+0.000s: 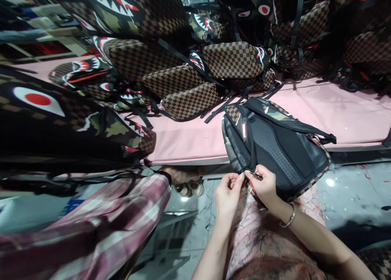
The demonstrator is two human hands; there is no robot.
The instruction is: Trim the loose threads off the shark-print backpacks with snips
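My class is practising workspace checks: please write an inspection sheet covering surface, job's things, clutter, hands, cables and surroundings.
Surface: flat pink tabletop, partly covered.
Job's things: black-backed backpack with camouflage sides, lying face down, projecting past the near edge.
Clutter: brown-checked bags with shark-mouth prints, piled behind and left.
Hands: left hand and right hand meet at the backpack's edge; exact grip unclear.
Cables: nothing seen.
Surroundings: glossy grey floor; pink-and-white plaid cloth, left.

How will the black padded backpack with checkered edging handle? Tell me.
The backpack probably holds its shape: its back panel looks padded. The slack black shoulder strap may flop. The backpack could tip, its near end overhanging the pink table.
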